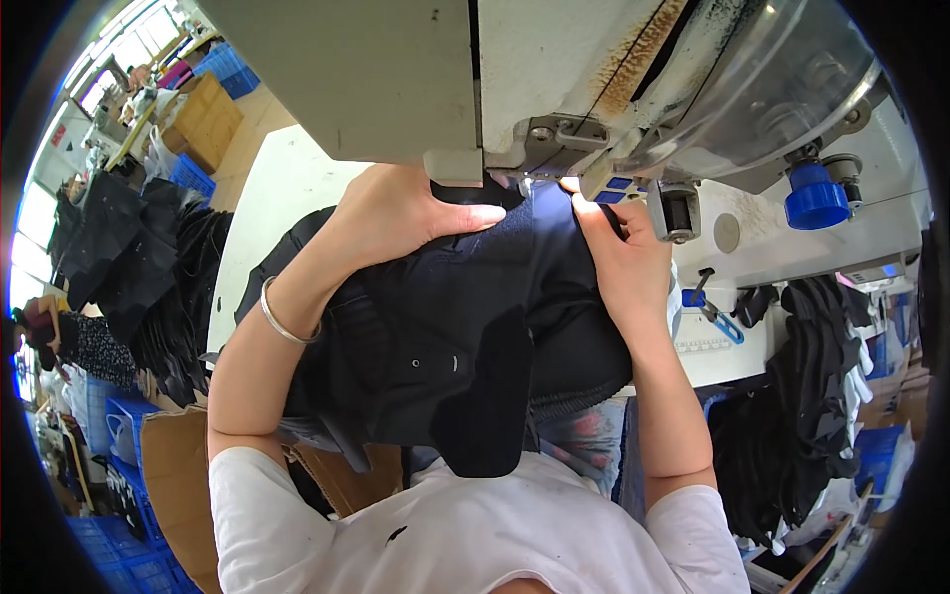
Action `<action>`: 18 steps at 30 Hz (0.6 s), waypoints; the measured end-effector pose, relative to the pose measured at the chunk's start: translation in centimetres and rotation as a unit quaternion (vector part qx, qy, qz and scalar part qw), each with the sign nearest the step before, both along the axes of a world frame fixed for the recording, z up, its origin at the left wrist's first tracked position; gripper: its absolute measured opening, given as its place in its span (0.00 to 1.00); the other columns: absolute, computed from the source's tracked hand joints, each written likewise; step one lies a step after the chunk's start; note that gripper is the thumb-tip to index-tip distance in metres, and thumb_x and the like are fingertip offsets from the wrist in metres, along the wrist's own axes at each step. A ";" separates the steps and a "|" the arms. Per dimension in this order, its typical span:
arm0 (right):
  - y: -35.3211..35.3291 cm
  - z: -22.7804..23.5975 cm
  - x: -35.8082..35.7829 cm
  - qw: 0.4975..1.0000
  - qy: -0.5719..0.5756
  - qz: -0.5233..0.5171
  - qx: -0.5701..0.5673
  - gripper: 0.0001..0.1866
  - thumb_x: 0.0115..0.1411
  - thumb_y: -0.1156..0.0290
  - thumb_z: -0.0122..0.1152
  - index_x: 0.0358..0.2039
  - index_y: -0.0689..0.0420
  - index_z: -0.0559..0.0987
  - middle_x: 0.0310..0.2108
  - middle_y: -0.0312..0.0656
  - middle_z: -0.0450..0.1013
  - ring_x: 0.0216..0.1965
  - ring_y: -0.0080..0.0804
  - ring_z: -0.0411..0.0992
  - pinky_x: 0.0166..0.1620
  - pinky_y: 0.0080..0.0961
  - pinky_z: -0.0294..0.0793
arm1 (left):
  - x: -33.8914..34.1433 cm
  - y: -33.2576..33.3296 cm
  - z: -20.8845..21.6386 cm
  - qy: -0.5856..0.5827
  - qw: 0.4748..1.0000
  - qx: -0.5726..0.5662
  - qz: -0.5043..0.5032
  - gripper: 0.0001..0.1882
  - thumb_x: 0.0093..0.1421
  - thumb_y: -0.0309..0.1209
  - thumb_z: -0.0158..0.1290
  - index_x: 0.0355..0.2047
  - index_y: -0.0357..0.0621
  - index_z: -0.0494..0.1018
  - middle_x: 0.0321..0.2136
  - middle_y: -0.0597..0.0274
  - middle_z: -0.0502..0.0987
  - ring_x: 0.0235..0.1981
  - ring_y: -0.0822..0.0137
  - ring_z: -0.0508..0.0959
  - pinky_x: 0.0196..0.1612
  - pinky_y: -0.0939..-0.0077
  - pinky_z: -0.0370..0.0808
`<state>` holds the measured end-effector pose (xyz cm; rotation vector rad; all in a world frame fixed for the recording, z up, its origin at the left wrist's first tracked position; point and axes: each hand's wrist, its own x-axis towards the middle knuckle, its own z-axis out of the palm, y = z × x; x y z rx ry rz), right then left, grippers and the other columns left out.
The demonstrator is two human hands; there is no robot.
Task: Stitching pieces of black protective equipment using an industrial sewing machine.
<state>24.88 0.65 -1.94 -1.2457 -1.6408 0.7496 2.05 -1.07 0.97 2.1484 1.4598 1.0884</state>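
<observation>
A black garment (426, 327) spreads over the white sewing machine table and hangs down toward my lap. Its upper part runs under the head of a sewing machine (396, 79), where light falls on the cloth. My left hand (396, 218), with a silver bangle on the wrist, grips the cloth left of the lit spot. Its thumb lies across the fabric, and the other fingers are largely hidden by the machine head. On the other side my right hand (633, 267) is closed on a fold of the same garment, close to the needle area. The needle itself is hidden.
Right of the machine lie blue-handled snips (727, 325) and a clear ruler (701, 346). Black cut pieces (792, 396) hang at the right, and more black fabric (129, 257) is piled at the left. A cardboard box (178, 485) stands by my left elbow. Another person (74, 342) is far left.
</observation>
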 end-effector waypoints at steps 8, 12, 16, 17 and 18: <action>-0.1 1.0 0.0 0.998 0.027 0.018 -0.060 0.15 0.56 0.61 0.64 0.36 0.60 0.80 0.27 0.31 0.75 0.29 0.13 0.66 0.36 0.13 0.66 | 0.1 -0.1 0.0 0.017 0.999 0.038 0.006 0.19 0.47 0.41 0.65 0.37 0.44 0.77 0.33 0.58 0.80 0.33 0.60 0.78 0.38 0.71 0.73; 0.8 0.3 0.3 0.999 0.028 0.042 -0.011 0.14 0.56 0.63 0.63 0.35 0.60 0.80 0.27 0.32 0.75 0.28 0.13 0.67 0.35 0.14 0.66 | 0.4 -0.4 -0.2 0.033 0.999 0.007 0.016 0.18 0.47 0.40 0.64 0.36 0.45 0.77 0.33 0.59 0.80 0.34 0.60 0.78 0.39 0.71 0.72; 1.5 0.2 0.6 0.999 0.005 0.047 0.007 0.10 0.52 0.68 0.60 0.31 0.62 0.79 0.24 0.40 0.74 0.26 0.24 0.69 0.33 0.21 0.67 | 0.8 -0.5 -0.2 0.001 1.000 -0.007 0.023 0.16 0.48 0.38 0.64 0.36 0.45 0.77 0.32 0.60 0.80 0.34 0.62 0.78 0.40 0.72 0.72; 1.6 0.1 0.6 0.997 -0.010 0.046 0.066 0.07 0.49 0.72 0.60 0.26 0.64 0.78 0.19 0.47 0.72 0.21 0.33 0.69 0.30 0.27 0.67 | 0.8 -0.5 -0.2 -0.001 1.000 -0.007 0.023 0.16 0.48 0.38 0.64 0.36 0.45 0.77 0.32 0.60 0.80 0.34 0.62 0.78 0.40 0.72 0.72; 1.6 0.2 0.5 0.997 -0.012 0.047 0.066 0.07 0.49 0.72 0.60 0.26 0.64 0.78 0.19 0.47 0.72 0.21 0.33 0.69 0.30 0.27 0.67 | 0.8 -0.4 0.0 -0.016 1.000 -0.016 0.019 0.16 0.49 0.38 0.64 0.36 0.45 0.77 0.32 0.60 0.80 0.34 0.62 0.78 0.40 0.73 0.72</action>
